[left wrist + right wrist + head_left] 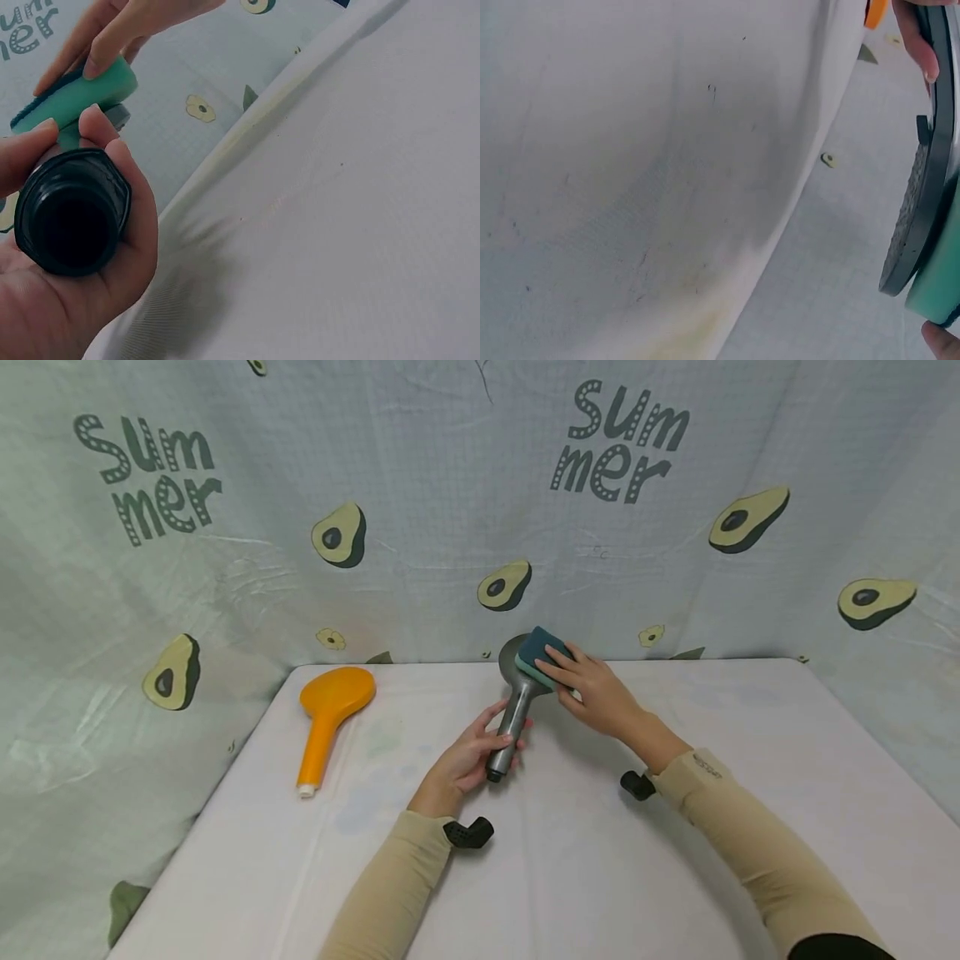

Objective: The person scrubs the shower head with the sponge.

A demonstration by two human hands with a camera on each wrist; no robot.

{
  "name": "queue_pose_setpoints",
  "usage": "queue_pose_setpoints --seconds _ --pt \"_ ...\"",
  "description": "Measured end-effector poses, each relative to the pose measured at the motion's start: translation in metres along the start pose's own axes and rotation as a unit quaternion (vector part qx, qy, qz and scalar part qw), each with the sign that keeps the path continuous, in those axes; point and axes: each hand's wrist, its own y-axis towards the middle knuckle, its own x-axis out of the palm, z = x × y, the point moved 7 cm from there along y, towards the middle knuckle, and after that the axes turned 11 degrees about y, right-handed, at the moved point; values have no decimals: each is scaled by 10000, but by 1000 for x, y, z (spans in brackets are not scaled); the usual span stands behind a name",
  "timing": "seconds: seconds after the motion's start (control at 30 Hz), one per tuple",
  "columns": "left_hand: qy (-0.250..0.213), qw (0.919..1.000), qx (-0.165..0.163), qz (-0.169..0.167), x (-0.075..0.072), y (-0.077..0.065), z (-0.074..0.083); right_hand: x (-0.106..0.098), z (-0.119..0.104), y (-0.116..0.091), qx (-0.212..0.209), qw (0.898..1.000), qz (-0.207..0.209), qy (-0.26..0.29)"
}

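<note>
A grey shower head (515, 718) is held up over the far part of the table, its round head tilted away. My left hand (463, 762) grips it by the handle; the dark hollow end of that handle (73, 217) faces the left wrist view. With its fingers spread over the dark blue side, my right hand (600, 695) holds a two-layer sponge (542, 653) against the smooth back of the head. In the right wrist view the sponge's green layer (939, 281) lies along the shower head (922, 225), opposite the textured spray face.
An orange shower head (333, 706) with a white end lies on the left of the white-covered table (600, 877). Behind the table hangs a pale curtain (435, 460) printed with avocados and lettering. Black wrist cameras (470, 833) stick out from both sleeves.
</note>
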Motion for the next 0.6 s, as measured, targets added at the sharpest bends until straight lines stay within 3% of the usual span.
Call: queue_pose_setpoints --seconds 0.27,0.37,0.47,0.6 --pt "128 9999 -13 -95 1 -1 1 -9 21 3 1092 9922 546 267" --pt "153 9997 70 -149 2 -2 1 -8 22 5 1265 9899 608 196" --pt "177 9996 140 -144 1 -2 1 -3 13 8 1090 9925 561 20" --pt "152 9998 117 -48 0 -2 0 6 -8 13 330 9983 455 -127"
